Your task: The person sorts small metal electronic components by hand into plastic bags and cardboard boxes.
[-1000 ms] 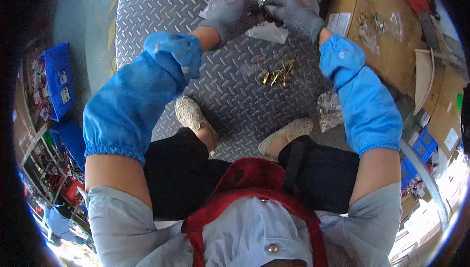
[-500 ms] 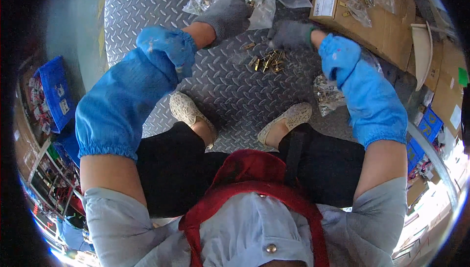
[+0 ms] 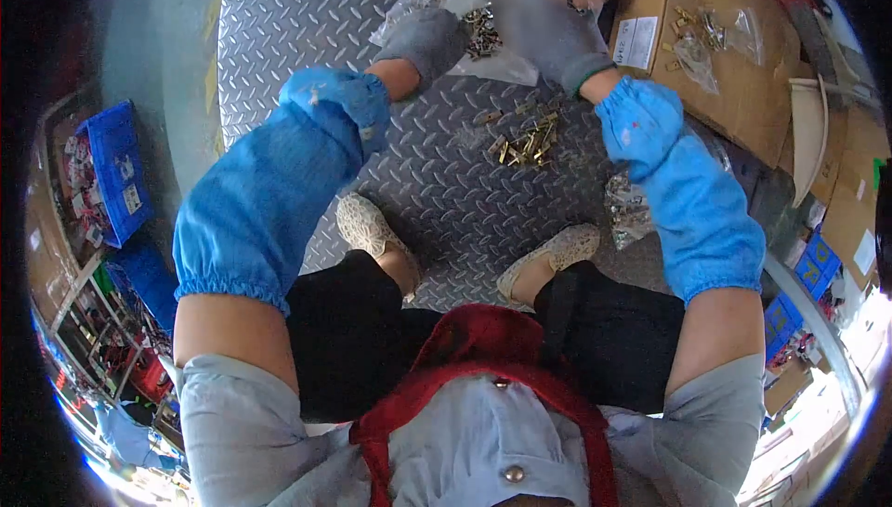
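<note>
A clear plastic bag [image 3: 502,63] of small metal parts lies on the floor ahead of me. My left hand [image 3: 426,45], in a grey glove, is closed at its left edge and seems to grip the plastic. Over the bag's right side is my right hand [image 3: 548,28], also gloved in grey; motion smears its fingers, so what they hold cannot be made out. Nearer to me, a loose pile of brass-coloured metal pieces [image 3: 530,143] rests on the floor, a few lying apart from it.
Patterned metal flooring [image 3: 427,154] lies under my shoes. At the right stands a cardboard box [image 3: 734,89], with small bags and brass pieces [image 3: 701,33] on top. Another bag of parts [image 3: 627,210] lies below my right forearm. Blue bins [image 3: 116,172] stand at the left.
My right hand has moved up from beside the brass pile to over the bag. The left hand stays at the bag's edge. The pile looks larger and more spread out.
</note>
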